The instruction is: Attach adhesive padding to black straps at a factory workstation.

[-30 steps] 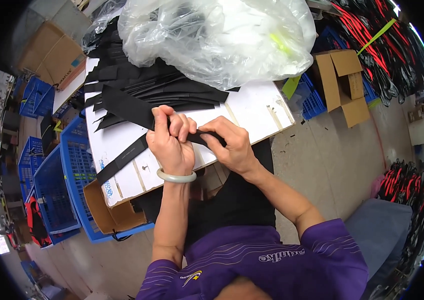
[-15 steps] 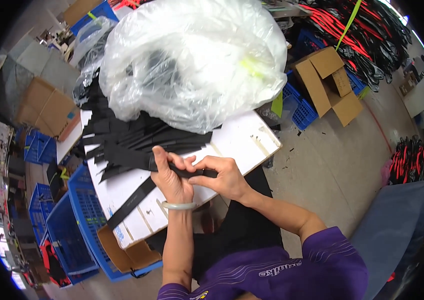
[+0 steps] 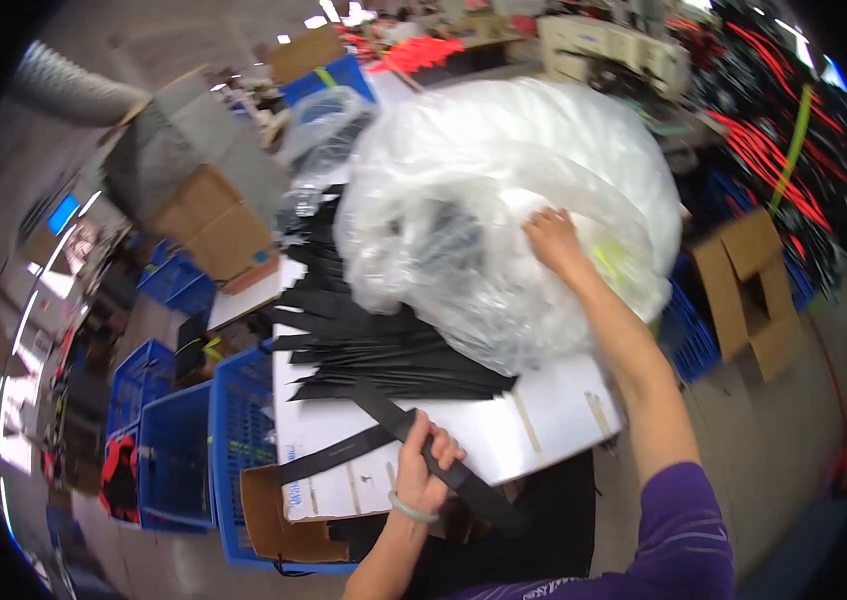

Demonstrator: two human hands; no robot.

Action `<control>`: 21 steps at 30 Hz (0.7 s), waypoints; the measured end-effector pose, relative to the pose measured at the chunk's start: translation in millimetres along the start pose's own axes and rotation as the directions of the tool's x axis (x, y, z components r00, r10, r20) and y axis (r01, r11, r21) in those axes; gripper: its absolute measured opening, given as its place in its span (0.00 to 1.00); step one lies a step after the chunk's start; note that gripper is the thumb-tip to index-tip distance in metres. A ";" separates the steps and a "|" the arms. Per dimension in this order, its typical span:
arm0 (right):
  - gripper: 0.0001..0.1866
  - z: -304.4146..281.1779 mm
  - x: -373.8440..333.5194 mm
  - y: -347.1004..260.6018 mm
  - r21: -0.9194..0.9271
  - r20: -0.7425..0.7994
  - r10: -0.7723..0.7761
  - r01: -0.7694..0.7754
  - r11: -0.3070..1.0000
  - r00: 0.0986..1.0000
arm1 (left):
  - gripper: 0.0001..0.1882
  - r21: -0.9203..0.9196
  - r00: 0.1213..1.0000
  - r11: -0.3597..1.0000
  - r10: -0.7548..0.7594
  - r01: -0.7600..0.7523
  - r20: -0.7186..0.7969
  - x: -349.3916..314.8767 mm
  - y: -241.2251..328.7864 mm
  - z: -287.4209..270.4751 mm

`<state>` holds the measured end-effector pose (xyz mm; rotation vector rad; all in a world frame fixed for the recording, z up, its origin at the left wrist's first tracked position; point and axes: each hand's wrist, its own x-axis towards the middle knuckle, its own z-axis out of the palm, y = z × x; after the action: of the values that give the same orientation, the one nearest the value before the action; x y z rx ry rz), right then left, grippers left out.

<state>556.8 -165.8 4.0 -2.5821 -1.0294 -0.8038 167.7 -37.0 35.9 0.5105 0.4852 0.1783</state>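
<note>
My left hand [image 3: 426, 466], with a pale bangle at its wrist, grips a black strap [image 3: 479, 494] near the table's front edge. The strap slants across the palm, one end toward the pile and the other hanging toward my lap. Just left of it another black strap [image 3: 329, 456] lies on the white table [image 3: 544, 425]. My right hand [image 3: 554, 240] is stretched forward to the mouth of a big clear plastic bag [image 3: 604, 125] with white contents. Its fingers are curled against the white stuff; what they pinch, if anything, is hidden. Several black straps [image 3: 394, 355] are piled beside the bag.
Blue crates [image 3: 179, 455] and an open cardboard box [image 3: 279, 515] stand left of the table. At the right are another open carton [image 3: 749, 290] and heaped black and red pieces [image 3: 774, 170]. A sewing machine [image 3: 614, 55] stands behind the bag.
My right hand has let go of the strap and moved up and forward to the bag. My left hand still holds the strap, now unfolded to its length. The view has shifted.
</note>
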 end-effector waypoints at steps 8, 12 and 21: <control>0.09 -37.8 7.5 -15.1 0.014 -0.046 0.036 -0.036 0.999 0.998 | 0.09 0.066 0.998 0.996 0.061 -0.062 0.025 -10.1 -2.8 7.2; 0.05 -132.9 -36.9 -82.6 0.267 -0.234 0.016 0.049 0.962 0.972 | 0.13 0.225 0.959 0.934 0.283 -0.278 0.012 -11.7 3.4 19.1; 0.06 -193.6 -119.7 -165.1 0.712 0.602 -0.284 -0.663 -0.232 0.746 | 0.21 0.328 0.878 0.838 0.316 -0.436 0.360 -27.7 13.2 40.1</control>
<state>293.1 -193.7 97.4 -1.1852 -0.6334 0.9371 162.5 -50.6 84.2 1.0252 0.1159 0.3848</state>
